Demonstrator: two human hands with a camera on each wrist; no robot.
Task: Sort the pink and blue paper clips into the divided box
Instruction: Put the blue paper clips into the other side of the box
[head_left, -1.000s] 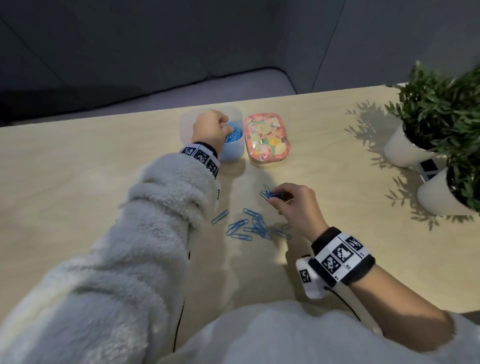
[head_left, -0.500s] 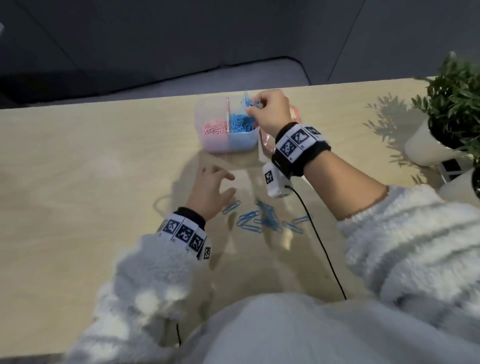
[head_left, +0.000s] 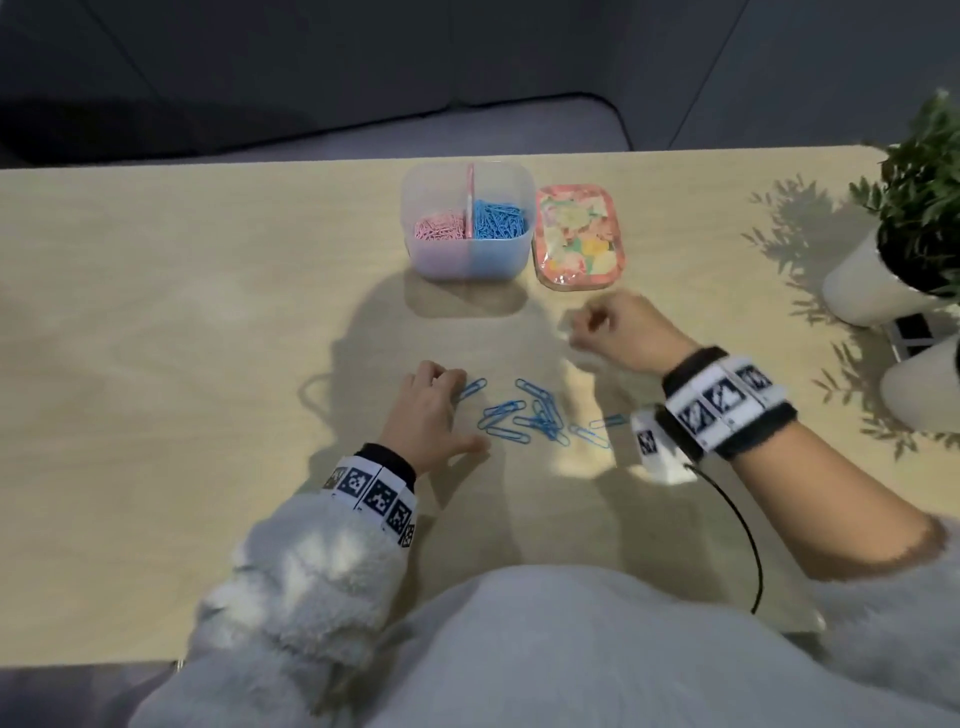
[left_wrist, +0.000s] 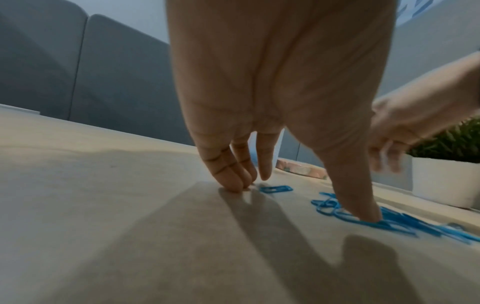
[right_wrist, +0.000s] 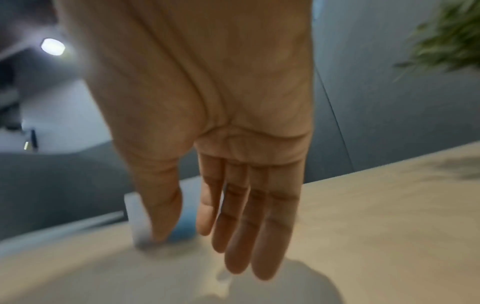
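The clear divided box (head_left: 422, 192) stands at the table's far middle, with pink clips (head_left: 439, 231) in its left half and blue clips (head_left: 500, 221) in its right half. Several loose blue clips (head_left: 530, 415) lie nearer me. My left hand (head_left: 461, 410) rests fingertips-down beside a single blue clip (head_left: 471, 388), and its thumb (left_wrist: 363, 214) presses on the pile of loose blue clips (left_wrist: 405, 224). My right hand (head_left: 587, 332) hovers right of the pile, blurred. In the right wrist view that hand (right_wrist: 205, 242) has straight fingers and holds nothing.
A floral tin (head_left: 579, 236) sits right of the box. Two white plant pots (head_left: 872, 291) (head_left: 924, 384) stand at the right edge. A black cable (head_left: 737, 519) trails from my right wrist. A grey sofa lies beyond the table's far edge.
My right hand has come back from the box's blue half toward the loose clips, now empty. My left hand has settled its fingertips on the table beside the pile.
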